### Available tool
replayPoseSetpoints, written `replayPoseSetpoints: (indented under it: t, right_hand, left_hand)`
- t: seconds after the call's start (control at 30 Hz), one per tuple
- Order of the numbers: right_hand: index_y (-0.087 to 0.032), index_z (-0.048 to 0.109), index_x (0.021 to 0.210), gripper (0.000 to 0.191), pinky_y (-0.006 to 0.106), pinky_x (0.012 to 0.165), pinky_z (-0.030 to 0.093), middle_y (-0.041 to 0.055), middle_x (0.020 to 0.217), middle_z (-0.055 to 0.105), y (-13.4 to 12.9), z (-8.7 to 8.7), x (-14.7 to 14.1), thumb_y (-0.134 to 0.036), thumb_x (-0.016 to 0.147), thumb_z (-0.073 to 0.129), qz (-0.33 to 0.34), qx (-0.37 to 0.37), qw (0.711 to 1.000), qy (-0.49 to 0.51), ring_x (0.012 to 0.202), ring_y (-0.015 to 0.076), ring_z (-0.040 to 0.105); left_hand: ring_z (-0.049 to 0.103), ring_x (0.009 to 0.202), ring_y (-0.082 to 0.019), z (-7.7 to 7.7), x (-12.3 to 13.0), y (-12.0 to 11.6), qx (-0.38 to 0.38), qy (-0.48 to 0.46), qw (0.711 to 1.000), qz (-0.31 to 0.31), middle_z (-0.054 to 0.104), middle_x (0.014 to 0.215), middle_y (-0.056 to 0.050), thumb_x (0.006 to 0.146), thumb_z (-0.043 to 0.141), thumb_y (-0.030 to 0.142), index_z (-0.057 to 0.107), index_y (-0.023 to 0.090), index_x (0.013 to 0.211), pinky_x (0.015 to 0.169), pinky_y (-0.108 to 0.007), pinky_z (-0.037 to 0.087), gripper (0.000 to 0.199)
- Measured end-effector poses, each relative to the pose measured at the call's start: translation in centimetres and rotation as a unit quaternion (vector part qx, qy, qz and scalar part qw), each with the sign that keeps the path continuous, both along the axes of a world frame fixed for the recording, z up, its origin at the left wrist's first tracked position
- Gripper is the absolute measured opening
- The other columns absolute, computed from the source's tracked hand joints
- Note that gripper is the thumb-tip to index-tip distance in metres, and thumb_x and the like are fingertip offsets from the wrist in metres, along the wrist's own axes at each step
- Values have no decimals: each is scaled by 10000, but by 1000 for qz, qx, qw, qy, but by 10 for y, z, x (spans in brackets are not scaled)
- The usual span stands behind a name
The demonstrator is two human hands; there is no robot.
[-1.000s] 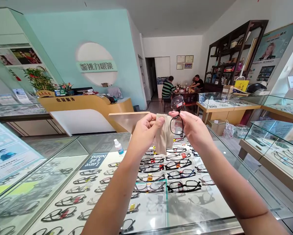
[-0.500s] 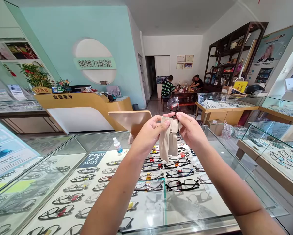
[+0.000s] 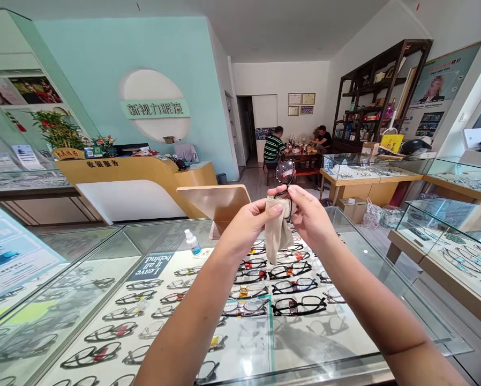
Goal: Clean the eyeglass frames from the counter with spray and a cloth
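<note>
Above a glass display case, my right hand (image 3: pixel 309 214) pinches a pair of dark-framed eyeglasses (image 3: pixel 285 172) near the bridge. The glasses stand on end, with one lens up and clear of the fingers. A beige cleaning cloth (image 3: pixel 278 236) is in my left hand (image 3: pixel 256 220), closed with thumb and fingers around the lower lens. Most of that lens is hidden by the cloth and fingers. The cloth's loose end hangs down over the case. To the left on the glass top stands a small white spray bottle (image 3: pixel 192 242) with a blue label.
Several rows of eyeglasses (image 3: pixel 299 305) lie inside the display case (image 3: pixel 260 370) below my arms. A wooden-framed mirror or panel (image 3: pixel 216 201) stands just beyond my left hand. Further off are a yellow counter (image 3: pixel 144 177), other glass cases (image 3: pixel 375 166) and two people at a table.
The cloth's hanging part has swung and bunched together as my left hand shifts slightly around the lower lens. My right hand keeps its pinch on the eyeglasses.
</note>
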State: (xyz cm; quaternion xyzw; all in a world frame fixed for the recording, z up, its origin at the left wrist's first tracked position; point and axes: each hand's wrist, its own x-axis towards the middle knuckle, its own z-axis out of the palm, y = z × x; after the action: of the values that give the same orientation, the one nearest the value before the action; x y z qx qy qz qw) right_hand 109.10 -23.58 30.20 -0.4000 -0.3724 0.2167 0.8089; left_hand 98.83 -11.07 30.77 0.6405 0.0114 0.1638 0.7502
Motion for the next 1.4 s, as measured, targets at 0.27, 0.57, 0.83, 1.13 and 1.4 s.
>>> replayPoseSetpoints:
  t: [0.27, 0.57, 0.83, 1.13, 1.4]
  right_hand:
    - [-275, 763, 985, 343, 313, 715, 561, 32, 1195, 813, 1, -1, -3, -570, 828, 842, 9, -7, 1000, 12, 870, 194, 705]
    - [-279, 796, 1054, 310, 273, 657, 535, 19, 1307, 794, 9, -10, -1, -535, 882, 822, 38, -1, 999, 37, 853, 165, 682]
    - [-315, 799, 1218, 378, 323, 775, 570, 24, 1310, 776, 13, -15, -16, -563, 938, 741, 24, -18, 999, -11, 1054, 245, 719]
    - [-316, 799, 1304, 393, 417, 1053, 541, 57, 1307, 730, -2, -8, 4, -520, 970, 763, -22, -65, 975, -213, 1200, 255, 645]
    - [-263, 810, 1264, 447, 390, 1029, 528, 41, 1190, 803, 0, -8, 15, -543, 916, 803, -29, -64, 979, -193, 1097, 241, 694]
  left_hand:
    - [689, 766, -131, 6, -1, -3, -62, -23, 996, -53, 776, 915, -28, 706, 1021, 344, 811, 176, 1151, 798, -265, 555, 520]
    - [703, 813, -156, -11, 12, -11, 36, -92, 994, 55, 794, 1014, -41, 768, 965, 425, 759, 198, 1306, 771, -271, 575, 618]
    - [602, 744, -133, -15, 16, -14, 51, -146, 977, 146, 703, 831, -7, 885, 831, 592, 798, 184, 1076, 693, -237, 504, 452]
    - [571, 720, -144, 4, 0, 13, 33, -11, 999, 42, 674, 802, -20, 719, 946, 580, 757, 178, 862, 656, -264, 441, 467]
    - [565, 843, -176, 6, -17, -31, 196, -192, 891, 361, 634, 922, -21, 882, 833, 469, 668, 254, 948, 817, -318, 489, 278]
